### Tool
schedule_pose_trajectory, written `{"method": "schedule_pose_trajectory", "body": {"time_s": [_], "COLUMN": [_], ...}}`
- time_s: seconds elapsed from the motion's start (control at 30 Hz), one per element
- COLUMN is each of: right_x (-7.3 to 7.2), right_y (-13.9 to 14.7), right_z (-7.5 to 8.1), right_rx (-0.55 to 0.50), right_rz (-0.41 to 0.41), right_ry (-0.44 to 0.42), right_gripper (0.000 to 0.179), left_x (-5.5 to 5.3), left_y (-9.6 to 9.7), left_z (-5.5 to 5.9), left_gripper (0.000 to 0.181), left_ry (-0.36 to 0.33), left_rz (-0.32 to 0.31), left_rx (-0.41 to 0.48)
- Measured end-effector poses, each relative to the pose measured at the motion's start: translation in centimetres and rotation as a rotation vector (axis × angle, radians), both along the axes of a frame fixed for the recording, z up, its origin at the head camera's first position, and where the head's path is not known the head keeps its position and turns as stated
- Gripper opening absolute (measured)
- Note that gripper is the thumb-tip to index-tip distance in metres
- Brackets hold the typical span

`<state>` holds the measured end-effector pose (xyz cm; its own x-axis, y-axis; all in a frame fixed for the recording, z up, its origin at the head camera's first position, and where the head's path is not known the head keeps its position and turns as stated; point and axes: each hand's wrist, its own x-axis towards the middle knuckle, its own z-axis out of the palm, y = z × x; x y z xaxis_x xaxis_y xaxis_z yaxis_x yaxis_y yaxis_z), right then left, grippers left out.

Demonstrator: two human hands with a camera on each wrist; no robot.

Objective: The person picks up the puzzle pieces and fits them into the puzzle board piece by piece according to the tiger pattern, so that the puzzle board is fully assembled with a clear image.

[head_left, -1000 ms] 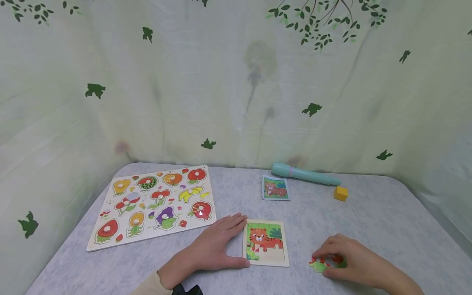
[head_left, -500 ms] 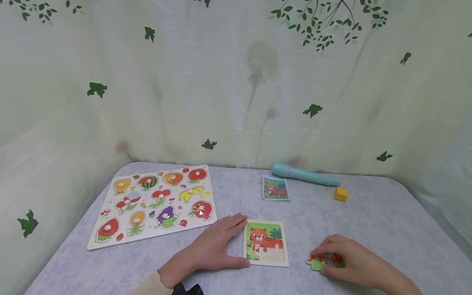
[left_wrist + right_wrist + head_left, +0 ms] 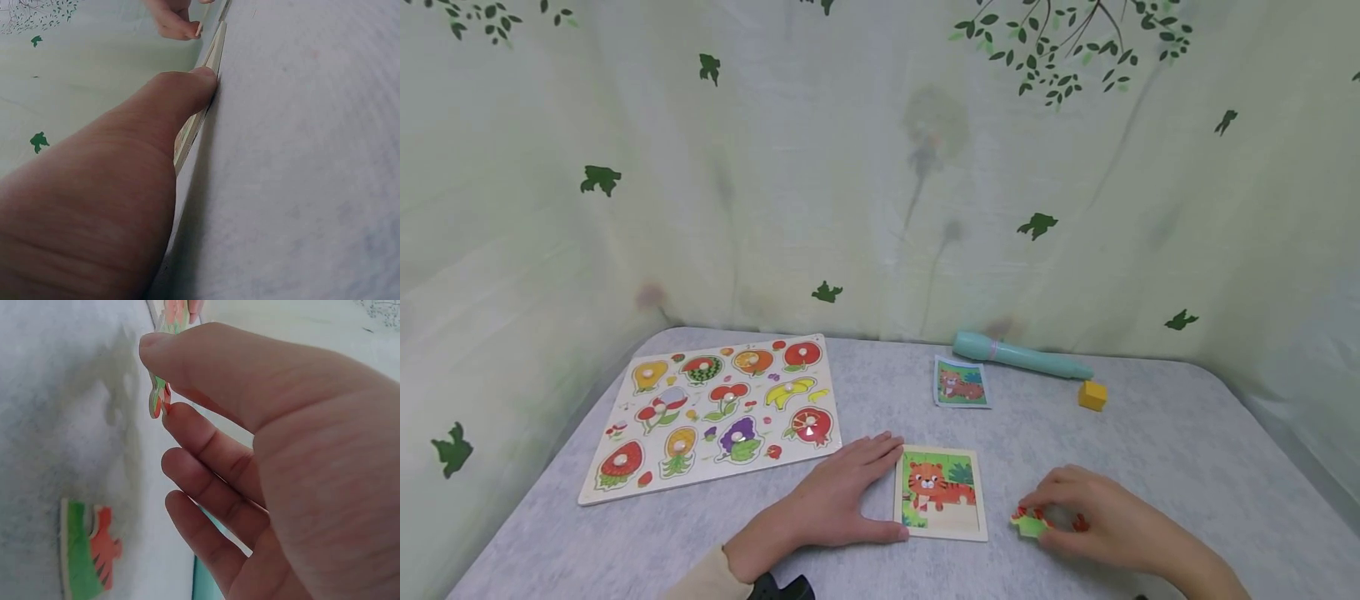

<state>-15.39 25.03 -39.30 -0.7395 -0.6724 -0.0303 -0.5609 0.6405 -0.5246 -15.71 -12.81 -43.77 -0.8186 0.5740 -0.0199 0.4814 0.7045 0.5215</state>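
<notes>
A small wooden jigsaw tray point(image 3: 964, 521) with a tiger picture lies in the middle front of the table; bare wood shows at its lower right. My left hand point(image 3: 838, 500) rests along the tray's left side, its fingers extended and its thumb at the lower left corner. To the right of the tray, my right hand point(image 3: 1108, 517) pinches a green and red jigsaw piece point(image 3: 1028, 525) between thumb and fingers, above the table. In the right wrist view, another jigsaw piece point(image 3: 87, 556), green and orange with dark stripes, lies on the table below that hand.
On the left is a white fruit peg puzzle board point(image 3: 700, 475). Behind the tray lies a tiger picture card point(image 3: 962, 385). A teal microphone-shaped object point(image 3: 1022, 356) and a yellow cube point(image 3: 1093, 395) are at the back right. A printed curtain point(image 3: 850, 167) hangs beyond the table.
My right hand has moved left toward the tray with the jigsaw piece, lifting it from beside the other piece. The left hand has stayed on the tray's edge.
</notes>
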Motion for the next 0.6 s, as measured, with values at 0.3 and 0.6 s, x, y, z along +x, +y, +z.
{"method": "schedule_pose_trajectory", "body": {"time_s": [0.3,0.6], "right_x": [-0.3,-0.7], "right_y": [-0.9,-2.2], "right_z": [0.2,0.8], "right_rx": [-0.06,0.007], "right_rz": [0.067,0.036], "right_ry": [0.095,0.074], "right_gripper": [0.025,0.026], "left_x": [-0.1,-0.1], "left_y": [0.1,0.1], "left_z": [-0.1,-0.2], "left_gripper": [0.102,0.102], "left_ry": [0.003,0.004], "left_rz": [-0.001,0.001], "left_rx": [-0.005,-0.011]}}
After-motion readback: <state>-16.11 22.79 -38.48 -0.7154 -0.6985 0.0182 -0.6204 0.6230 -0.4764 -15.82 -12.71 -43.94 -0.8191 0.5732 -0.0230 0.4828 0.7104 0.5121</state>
